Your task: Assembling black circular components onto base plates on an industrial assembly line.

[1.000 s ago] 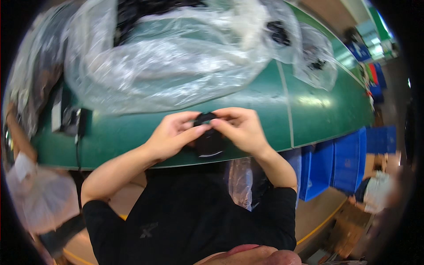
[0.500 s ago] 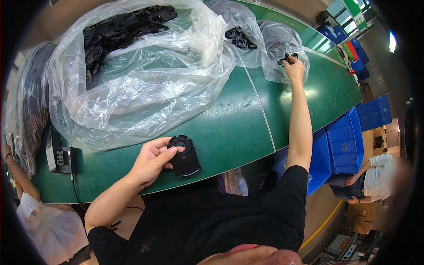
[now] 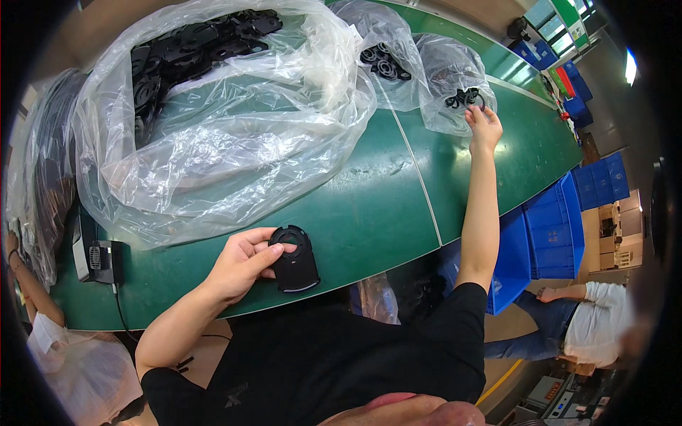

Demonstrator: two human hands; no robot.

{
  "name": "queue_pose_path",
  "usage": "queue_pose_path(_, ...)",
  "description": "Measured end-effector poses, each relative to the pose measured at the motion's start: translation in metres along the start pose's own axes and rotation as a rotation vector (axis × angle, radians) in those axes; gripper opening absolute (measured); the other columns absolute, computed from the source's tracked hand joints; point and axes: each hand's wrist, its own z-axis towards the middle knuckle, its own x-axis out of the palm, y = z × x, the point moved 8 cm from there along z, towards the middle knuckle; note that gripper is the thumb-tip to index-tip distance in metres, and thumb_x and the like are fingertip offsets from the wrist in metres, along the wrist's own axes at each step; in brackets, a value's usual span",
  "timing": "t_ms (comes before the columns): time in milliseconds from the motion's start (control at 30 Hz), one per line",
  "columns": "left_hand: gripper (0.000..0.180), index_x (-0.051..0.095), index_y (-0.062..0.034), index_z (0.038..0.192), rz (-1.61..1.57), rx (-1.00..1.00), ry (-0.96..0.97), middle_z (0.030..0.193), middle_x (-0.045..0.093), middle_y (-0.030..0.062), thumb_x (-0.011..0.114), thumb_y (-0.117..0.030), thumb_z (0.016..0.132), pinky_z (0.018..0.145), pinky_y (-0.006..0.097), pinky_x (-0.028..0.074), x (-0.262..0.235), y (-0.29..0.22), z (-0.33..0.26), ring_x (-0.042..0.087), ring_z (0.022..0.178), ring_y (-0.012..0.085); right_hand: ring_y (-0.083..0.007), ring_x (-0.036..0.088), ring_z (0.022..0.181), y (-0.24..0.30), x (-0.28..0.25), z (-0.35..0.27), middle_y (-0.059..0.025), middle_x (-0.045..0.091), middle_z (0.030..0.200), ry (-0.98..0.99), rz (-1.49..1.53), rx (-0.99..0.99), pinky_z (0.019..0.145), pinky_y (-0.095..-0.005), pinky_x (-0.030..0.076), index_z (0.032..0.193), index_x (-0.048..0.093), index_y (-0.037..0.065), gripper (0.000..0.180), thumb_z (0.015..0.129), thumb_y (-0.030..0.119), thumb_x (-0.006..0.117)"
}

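My left hand [image 3: 245,264] grips a flat black plastic part [image 3: 297,268] with a round hole near its top, over the green table's near edge. The thumb lies on its face by the hole and a fingertip shows through the opening. Stretched far out to the right, my right hand [image 3: 486,130] pinches a thin black ring [image 3: 481,98] at the mouth of a small clear plastic bag [image 3: 444,67]. More black rings [image 3: 460,98] lie in that bag, right beside my fingertips.
A large clear bag [image 3: 234,170] with many black parts [image 3: 206,50] covers the table's left. Another small bag holds black rings [image 3: 386,62]. A black-and-white device [image 3: 96,252] with a cable stands at left. Blue crates [image 3: 550,234] stand at right. Two other people are nearby.
My right hand has drawn back slightly from the small bag, a ring now showing at its fingertips. The black plastic part in my left hand is slightly lower. The person at right has shifted.
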Motion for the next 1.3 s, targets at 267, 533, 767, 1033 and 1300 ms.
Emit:
queue_pose_path(267, 0.035, 0.051, -0.0032, 0.120, 0.030, 0.015, -0.007, 0.103, 0.065, 0.0039, 0.056, -0.020, 0.090, 0.063, 0.017, 0.045, -0.002, 0.000, 0.003, 0.059, 0.084, 0.0053, -0.0065, 0.052, 0.063, 0.068, 0.060, -0.175, -0.0030, 0.061, 0.073, 0.730, -0.225, 0.122, 0.055, -0.0200, 0.040, 0.104, 0.063, -0.005, 0.026, 0.085, 0.011, 0.061)
queue_pose_path(533, 0.030, 0.051, 0.0012, 0.116, -0.087, 0.031, -0.003, 0.103, 0.063, 0.0099, 0.055, -0.013, 0.090, 0.065, 0.020, 0.053, -0.001, -0.004, 0.002, 0.063, 0.086, 0.0125, -0.0287, 0.058, 0.068, 0.097, 0.140, -0.322, -0.0123, 0.062, 0.072, 1.435, -0.566, -0.328, 0.065, -0.0342, 0.047, 0.090, 0.067, 0.001, 0.014, 0.079, 0.008, 0.060)
queue_pose_path(767, 0.029, 0.051, 0.0011, 0.115, -0.157, 0.039, 0.032, 0.106, 0.062, 0.0116, 0.054, -0.014, 0.090, 0.068, 0.027, 0.057, -0.001, -0.001, -0.003, 0.064, 0.089, 0.0160, -0.0298, 0.058, 0.078, 0.107, 0.143, -0.316, -0.0128, 0.059, 0.091, 1.186, -0.492, -0.482, 0.070, -0.0355, 0.046, 0.100, 0.064, 0.002, 0.028, 0.074, 0.010, 0.069)
queue_pose_path(1033, 0.035, 0.047, 0.0040, 0.121, -0.172, 0.046, -0.002, 0.105, 0.062, 0.0124, 0.053, -0.014, 0.091, 0.075, 0.031, 0.056, 0.002, -0.002, -0.006, 0.063, 0.091, 0.0166, -0.0312, 0.054, 0.093, 0.105, 0.114, -0.345, -0.0161, 0.058, 0.097, 0.939, -0.801, -0.492, 0.079, -0.0373, 0.045, 0.107, 0.058, -0.004, 0.049, 0.065, 0.015, 0.076)
queue_pose_path(1300, 0.033, 0.048, 0.0021, 0.120, -0.201, 0.048, 0.004, 0.108, 0.060, 0.0110, 0.050, -0.016, 0.093, 0.078, 0.031, 0.055, -0.001, -0.001, -0.003, 0.063, 0.092, 0.0161, -0.0333, 0.053, 0.094, 0.112, 0.123, -0.349, -0.0184, 0.058, 0.103, 0.990, -0.717, -0.474, 0.083, -0.0383, 0.044, 0.110, 0.056, -0.005, 0.050, 0.064, 0.006, 0.073)
